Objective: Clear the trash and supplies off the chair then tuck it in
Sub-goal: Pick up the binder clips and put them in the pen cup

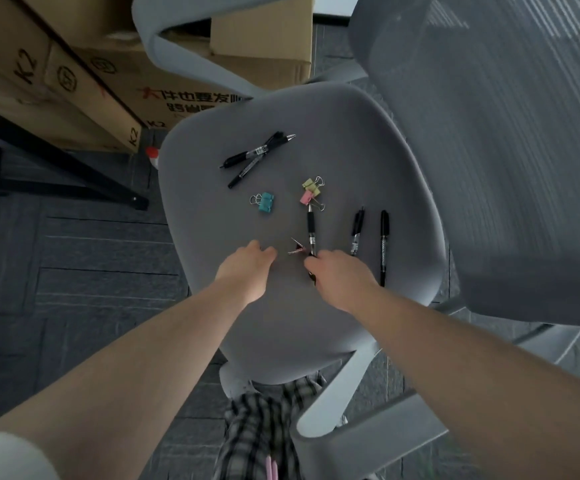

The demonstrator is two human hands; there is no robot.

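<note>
grey chair seat (pixel 316 306) taken as landmark; all positions relative to it

- right hand (pixel 342 275) over the near-right part of the seat, fingers curled in, pinching the near end of a black pen (pixel 311 230). the pen lies on the seat pointing away from the person, its far tip next to the pink clip (pixel 305 197)
- left hand (pixel 247 268) over the near-centre of the seat, palm down, fingers loosely curled, holding nothing that shows; cannot tell if it touches the fabric
- small red clip (pixel 297 248) between the two hands, just beside the held pen
- yellow clip (pixel 313 185) touching the pink clip, both at seat centre
- teal clip (pixel 266 201) left of centre, apart from the others
- two crossed pens (pixel 259 157) at the far-left part of the seat, overlapping each other
- short pen (pixel 357 230) right of the held pen, and a marker (pixel 384 244) right of that, both roughly parallel, near the right edge
- backrest (pixel 506 133) rises off the right side of the seat; armrest (pixel 184 43) curves over the far side
- cardboard boxes (pixel 101 81) on the floor beyond the seat's left side; black table leg (pixel 56 157) in front of them
- plaid trousers (pixel 264 427) just below the seat's near edge
</note>
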